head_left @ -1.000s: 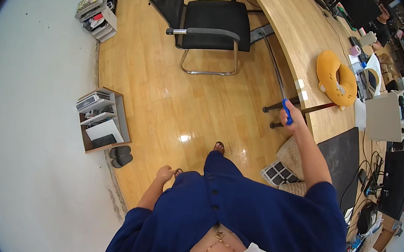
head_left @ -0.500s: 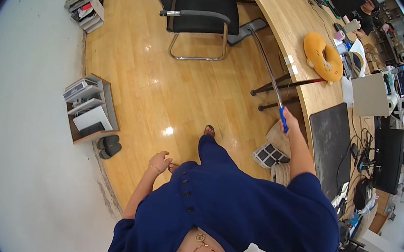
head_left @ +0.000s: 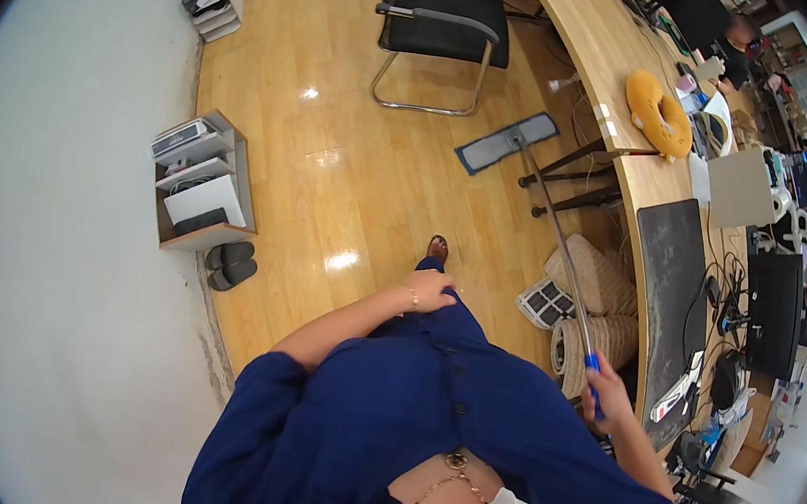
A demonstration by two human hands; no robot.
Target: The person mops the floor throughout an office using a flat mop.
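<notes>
A flat mop [head_left: 482,153] lies with its grey, blue-edged head on the wooden floor, just in front of a black chair and by the desk legs. Its metal pole slants back toward me on the right. My right hand [head_left: 613,397] is closed around the blue grip at the pole's near end, close to the desk edge. My left hand [head_left: 432,292] rests over my thigh with its fingers stretched out, holding nothing. One of my feet, in a brown shoe [head_left: 438,247], shows ahead of it.
The black chair [head_left: 445,15] stands ahead. Along the right runs a wooden desk [head_left: 577,32] with an orange ring cushion [head_left: 657,114]. Rolled beige mats [head_left: 600,276] lie beneath it. By the left wall are a small shelf [head_left: 243,182] and dark slippers [head_left: 232,265]. Another person sits across the desk.
The mop head has come out from beside the chair, nearer to me. My right hand has drawn back with the handle. My left hand has swung inward over my thigh.
</notes>
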